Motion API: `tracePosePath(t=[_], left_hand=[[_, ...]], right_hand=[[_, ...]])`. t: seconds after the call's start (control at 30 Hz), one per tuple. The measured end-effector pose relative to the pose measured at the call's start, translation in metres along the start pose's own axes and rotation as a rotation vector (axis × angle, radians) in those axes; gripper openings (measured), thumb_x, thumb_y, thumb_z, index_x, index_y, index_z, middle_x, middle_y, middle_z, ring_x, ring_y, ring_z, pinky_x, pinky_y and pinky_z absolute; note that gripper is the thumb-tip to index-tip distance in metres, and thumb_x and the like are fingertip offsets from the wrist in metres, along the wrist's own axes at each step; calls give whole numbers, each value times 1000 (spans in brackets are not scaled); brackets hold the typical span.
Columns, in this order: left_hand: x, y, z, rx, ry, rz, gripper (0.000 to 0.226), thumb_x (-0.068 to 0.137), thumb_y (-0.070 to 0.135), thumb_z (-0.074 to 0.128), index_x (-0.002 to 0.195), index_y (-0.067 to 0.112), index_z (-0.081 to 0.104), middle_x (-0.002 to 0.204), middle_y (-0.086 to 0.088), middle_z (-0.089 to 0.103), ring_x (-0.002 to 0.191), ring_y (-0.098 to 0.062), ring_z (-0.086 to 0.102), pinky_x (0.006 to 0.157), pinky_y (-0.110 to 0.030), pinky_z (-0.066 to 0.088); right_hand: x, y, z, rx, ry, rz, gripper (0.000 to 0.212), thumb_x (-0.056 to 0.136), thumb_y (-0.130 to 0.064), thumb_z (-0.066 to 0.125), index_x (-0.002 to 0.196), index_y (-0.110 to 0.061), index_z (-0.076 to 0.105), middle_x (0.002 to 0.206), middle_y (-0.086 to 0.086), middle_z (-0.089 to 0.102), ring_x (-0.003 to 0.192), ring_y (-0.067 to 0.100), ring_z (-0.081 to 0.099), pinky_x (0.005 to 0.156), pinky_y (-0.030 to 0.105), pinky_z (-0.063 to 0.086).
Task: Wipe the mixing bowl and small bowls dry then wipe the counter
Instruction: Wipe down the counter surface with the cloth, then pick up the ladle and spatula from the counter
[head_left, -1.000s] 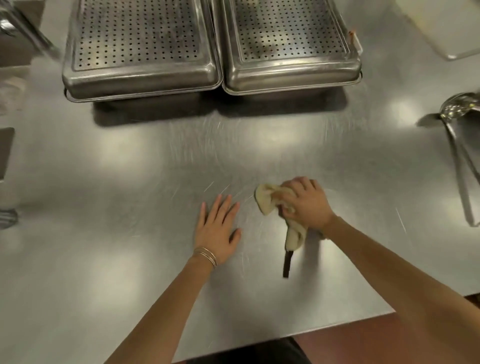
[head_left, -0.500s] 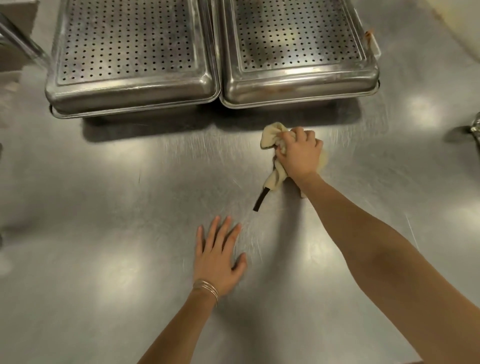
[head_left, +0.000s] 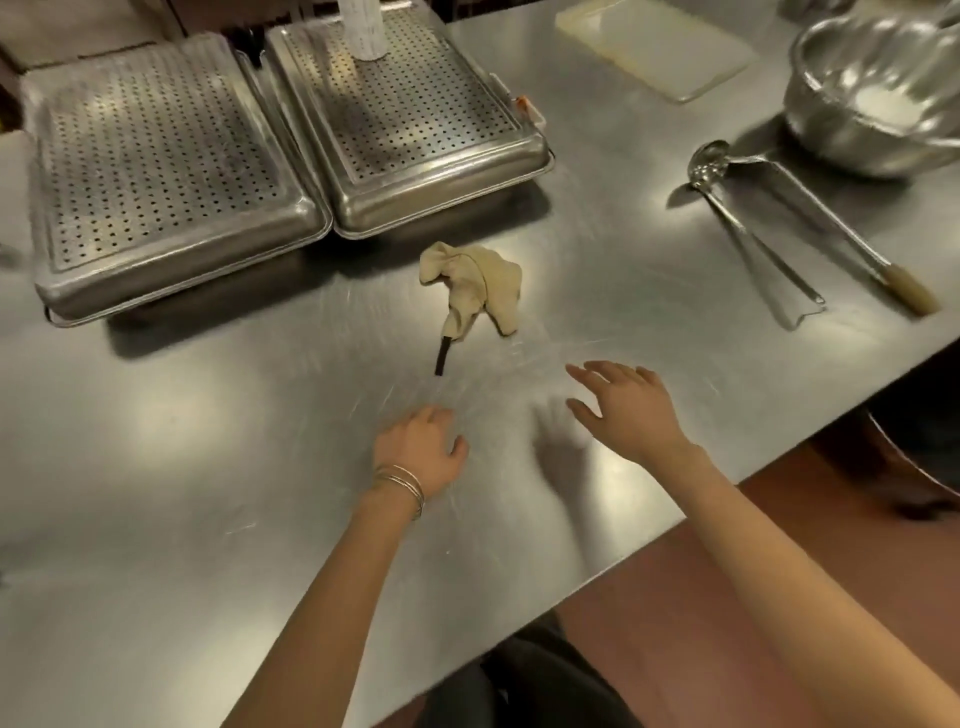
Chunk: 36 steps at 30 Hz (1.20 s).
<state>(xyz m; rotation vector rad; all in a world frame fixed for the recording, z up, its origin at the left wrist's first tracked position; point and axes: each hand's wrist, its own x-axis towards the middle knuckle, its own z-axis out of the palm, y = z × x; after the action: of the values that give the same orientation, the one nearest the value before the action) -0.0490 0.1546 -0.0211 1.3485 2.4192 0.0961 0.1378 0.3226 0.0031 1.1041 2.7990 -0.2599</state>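
Cloth (head_left: 478, 291) lay loose on the table (head_left: 208, 415); left hand (head_left: 418, 449) and right hand (head_left: 628, 410) were open, grips empty; wiping looked done.

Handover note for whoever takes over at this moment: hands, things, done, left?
Left hand: rests on the counter, holds nothing.
Right hand: open above the counter, empty.
Cloth: crumpled on the counter by the perforated trays, in neither hand.
Mixing bowl: far right corner; small bowls not in view.
Done: dryness cannot be judged.
Left: likely pick up the cloth, finish the counter.
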Motion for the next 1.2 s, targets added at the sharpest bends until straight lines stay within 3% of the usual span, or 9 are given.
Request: tracePosePath(t=[0.1, 0.2, 0.37, 0.77, 1.2], left_hand=[[-26, 26, -24, -10, 209, 190, 63, 80, 48, 26, 124, 17, 57, 127, -5, 58, 115, -27, 53, 96, -36, 36], [-47, 51, -37, -27, 455, 382, 54, 78, 42, 35, 113, 13, 65, 117, -9, 65, 106, -28, 61, 92, -41, 44], [-76, 87, -34, 13, 475, 556, 54, 82, 40, 40, 128, 16, 54, 135, -8, 53, 126, -26, 46, 109, -38, 20], [-114, 169, 17, 95, 361, 665, 57, 85, 41, 38, 138, 21, 41, 144, -4, 42, 135, -24, 35, 111, -43, 20], [-129, 330, 70, 74, 365, 587, 55, 86, 41, 36, 137, 20, 44, 143, -3, 43, 134, -22, 36, 112, -43, 21]], right_hand=[[-53, 6, -16, 32, 133, 59, 47, 91, -38, 51, 137, -26, 45, 137, 4, 51, 126, 24, 46, 105, 46, 28], [-100, 5, -30, 58, 343, 91, 46, 88, -36, 47, 130, -20, 53, 126, 8, 60, 115, 29, 56, 98, 49, 37], [-165, 5, -33, 60, 498, 138, 52, 87, -38, 37, 134, -17, 47, 133, 10, 53, 122, 29, 50, 100, 49, 37], [-252, 62, -6, 33, 398, 232, 56, 89, -39, 36, 141, -19, 37, 143, 10, 42, 136, 28, 33, 109, 51, 25], [-327, 230, -20, 4, 306, 146, 55, 92, -33, 51, 143, -22, 35, 147, 7, 37, 138, 25, 29, 111, 50, 21]])
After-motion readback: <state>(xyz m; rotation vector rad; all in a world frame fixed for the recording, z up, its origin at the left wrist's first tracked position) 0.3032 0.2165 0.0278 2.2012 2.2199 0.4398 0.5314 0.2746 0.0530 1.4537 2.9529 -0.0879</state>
